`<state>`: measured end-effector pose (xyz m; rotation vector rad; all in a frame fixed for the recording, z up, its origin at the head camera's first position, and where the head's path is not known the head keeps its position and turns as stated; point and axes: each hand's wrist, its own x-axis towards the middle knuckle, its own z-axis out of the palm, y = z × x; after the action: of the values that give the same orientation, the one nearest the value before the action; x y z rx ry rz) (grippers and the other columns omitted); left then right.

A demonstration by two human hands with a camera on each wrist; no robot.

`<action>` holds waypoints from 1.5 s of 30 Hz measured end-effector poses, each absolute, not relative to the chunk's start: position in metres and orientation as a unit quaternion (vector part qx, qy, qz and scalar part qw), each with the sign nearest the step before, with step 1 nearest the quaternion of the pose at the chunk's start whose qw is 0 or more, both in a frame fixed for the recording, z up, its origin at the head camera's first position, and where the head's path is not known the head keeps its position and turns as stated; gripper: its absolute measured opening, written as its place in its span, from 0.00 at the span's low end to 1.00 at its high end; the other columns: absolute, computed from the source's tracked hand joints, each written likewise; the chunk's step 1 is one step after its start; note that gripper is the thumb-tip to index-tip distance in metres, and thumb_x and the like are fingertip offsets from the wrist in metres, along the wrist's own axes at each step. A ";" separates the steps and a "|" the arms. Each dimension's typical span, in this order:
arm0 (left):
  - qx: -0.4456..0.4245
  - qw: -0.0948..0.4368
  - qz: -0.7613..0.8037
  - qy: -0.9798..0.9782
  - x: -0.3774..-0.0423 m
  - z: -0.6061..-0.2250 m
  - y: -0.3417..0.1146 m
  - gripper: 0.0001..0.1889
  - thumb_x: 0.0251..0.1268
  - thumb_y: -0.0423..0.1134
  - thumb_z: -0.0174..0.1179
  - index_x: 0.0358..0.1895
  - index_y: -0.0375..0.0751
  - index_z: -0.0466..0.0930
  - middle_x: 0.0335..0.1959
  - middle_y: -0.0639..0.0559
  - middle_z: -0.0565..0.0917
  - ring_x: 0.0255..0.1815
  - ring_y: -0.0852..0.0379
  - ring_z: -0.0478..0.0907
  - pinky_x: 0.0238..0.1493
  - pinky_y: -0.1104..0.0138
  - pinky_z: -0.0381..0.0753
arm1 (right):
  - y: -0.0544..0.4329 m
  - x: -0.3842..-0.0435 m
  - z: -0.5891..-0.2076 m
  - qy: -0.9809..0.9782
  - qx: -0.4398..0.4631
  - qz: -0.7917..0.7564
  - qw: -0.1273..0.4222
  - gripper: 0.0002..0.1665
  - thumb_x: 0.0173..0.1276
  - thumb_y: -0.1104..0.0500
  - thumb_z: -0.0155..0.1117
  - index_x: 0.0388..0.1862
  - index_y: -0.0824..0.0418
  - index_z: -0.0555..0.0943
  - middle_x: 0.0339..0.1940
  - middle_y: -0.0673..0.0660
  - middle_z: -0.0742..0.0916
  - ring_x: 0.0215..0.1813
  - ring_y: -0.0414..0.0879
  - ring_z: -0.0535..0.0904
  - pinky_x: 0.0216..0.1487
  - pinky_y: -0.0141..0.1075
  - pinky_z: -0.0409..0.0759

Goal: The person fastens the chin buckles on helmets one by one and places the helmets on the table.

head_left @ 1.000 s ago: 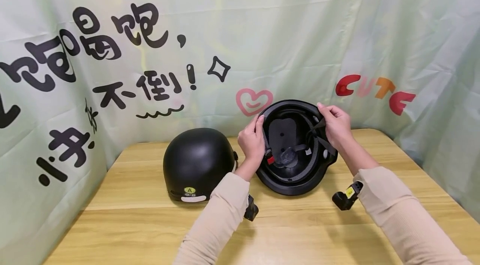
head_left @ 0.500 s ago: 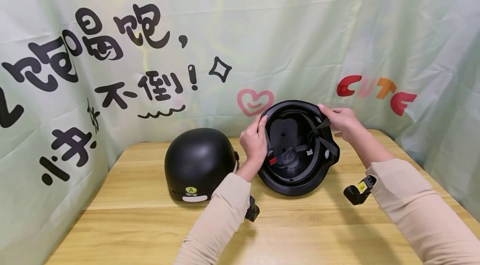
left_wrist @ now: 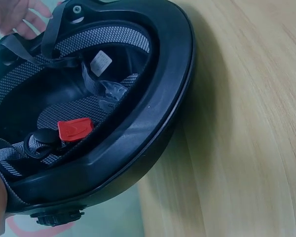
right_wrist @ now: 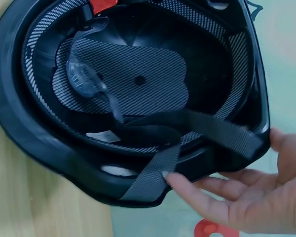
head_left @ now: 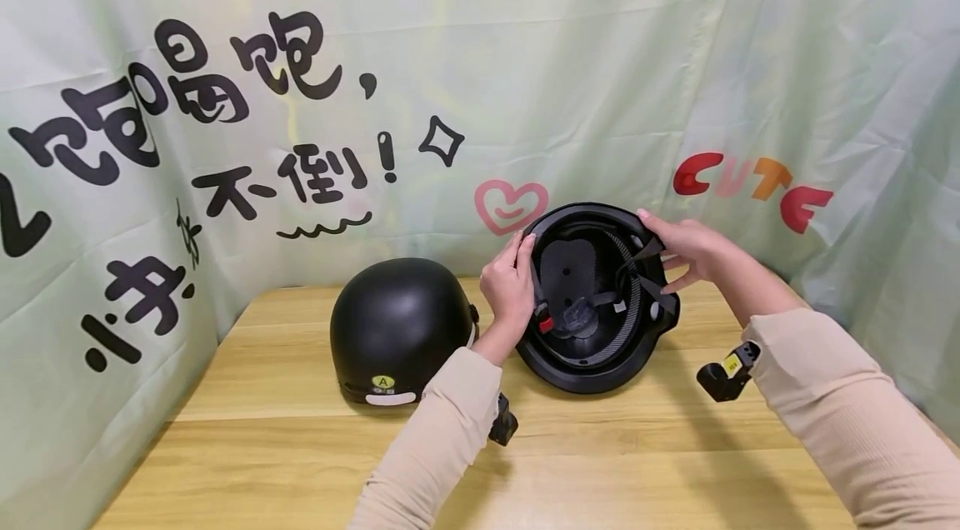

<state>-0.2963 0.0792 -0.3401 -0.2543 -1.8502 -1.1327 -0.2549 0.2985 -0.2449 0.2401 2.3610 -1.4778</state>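
Note:
A black helmet [head_left: 596,380] is tipped up on the table, its hollow inside turned toward me. My left hand [head_left: 508,284] grips its left rim; in the left wrist view only a sliver of that hand shows at the left edge. At the right rim my right hand [head_left: 693,251] has its fingers spread, touching the shell and the dark chin strap [right_wrist: 155,175]. One fingertip lies on that strap in the right wrist view, while other fingers are partly hidden behind the shell. A red buckle piece [left_wrist: 75,129] hangs inside, near a clear plastic part [left_wrist: 112,94].
A second black helmet [head_left: 401,322], dome up with a yellow "A" sticker, stands left of the tipped one, partly behind my left forearm. The wooden table [head_left: 600,472] meets a printed cloth backdrop [head_left: 585,97] at the back and sides.
My right hand has eased off the right rim and strap and shifted right, its fingers spreading. The left hand and the helmet have hardly moved.

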 end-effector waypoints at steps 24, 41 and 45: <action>-0.087 0.292 -0.523 -0.796 -0.286 -0.331 0.085 0.18 0.68 0.48 0.51 0.47 0.40 0.84 0.44 0.45 0.86 0.45 0.47 0.82 0.48 0.57 0.79 | 0.302 -0.262 -0.268 0.826 0.131 -0.539 0.097 0.43 0.60 0.26 0.41 0.49 0.64 0.67 0.33 0.52 0.78 0.33 0.41 0.79 0.42 0.42 0.83; -0.124 0.385 -0.474 -0.782 -0.285 -0.333 0.088 0.15 0.68 0.43 0.52 0.44 0.37 0.85 0.40 0.45 0.86 0.42 0.50 0.84 0.43 0.61 0.82 | 0.314 -0.258 -0.258 0.879 0.134 -0.424 0.170 0.63 0.53 0.17 0.26 0.61 0.70 0.60 0.66 0.75 0.65 0.52 0.61 0.77 0.40 0.42 0.80; -0.125 0.389 -0.475 -0.780 -0.285 -0.335 0.088 0.15 0.68 0.42 0.52 0.44 0.37 0.85 0.40 0.45 0.86 0.41 0.50 0.84 0.43 0.61 0.82 | 0.313 -0.255 -0.259 0.884 0.136 -0.415 0.169 0.64 0.53 0.17 0.25 0.64 0.71 0.58 0.66 0.74 0.65 0.54 0.62 0.76 0.40 0.43 0.78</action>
<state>-0.2852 0.0878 -0.3346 -0.3170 -1.9832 -1.2074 -0.2554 0.3126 -0.2585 0.3877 2.5122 -1.1793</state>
